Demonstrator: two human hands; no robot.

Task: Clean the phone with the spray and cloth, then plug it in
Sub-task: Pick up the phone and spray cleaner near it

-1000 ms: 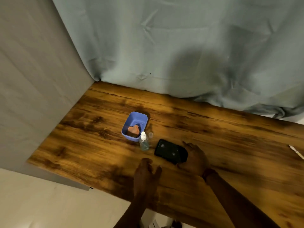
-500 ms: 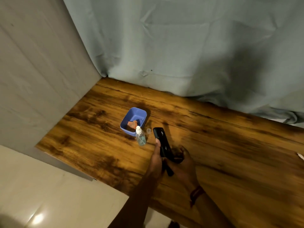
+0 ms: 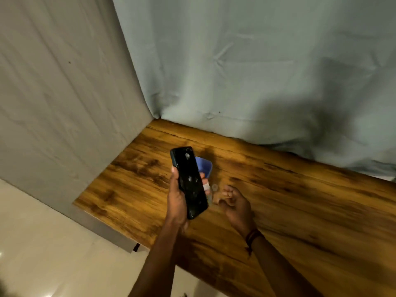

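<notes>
- Draped grey-blue cloth (image 3: 257,71) hangs behind the scene, and a paler grey fabric panel (image 3: 64,93) closes off the left side.
- Below them lies a brown wooden surface (image 3: 300,200) with dark, streaky grain. Pale glossy floor tiles (image 3: 42,243) show past its near left corner.
- The left hand (image 3: 176,203) holds a black rectangular phone (image 3: 189,181) up above the surface, clear of the wood.
- The phone stands on end, tilted a little, with its glass face toward the camera. Pale smudges and specks mark the glass.
- The left fingers (image 3: 202,175) are wrapped round the phone's edges: the thumb lies along its left edge, and one fingertip shows at its right edge.
- A small blue plastic tub (image 3: 205,168) sits on the surface behind the phone, which hides most of it. What the tub holds cannot be seen.
- A small clear spray bottle (image 3: 206,186) with a white top stands just beside the tub. Only a sliver of it peeks out past the phone's right edge.
- A tiny clear round cap (image 3: 215,187) lies on the wood just right of the bottle.
- The right hand (image 3: 235,203) hovers low over the surface, near the cap and the bottle. Its fingers (image 3: 227,190) are loosely curled and grasp nothing.
- A dark red thread band (image 3: 252,235) circles the right wrist.
</notes>
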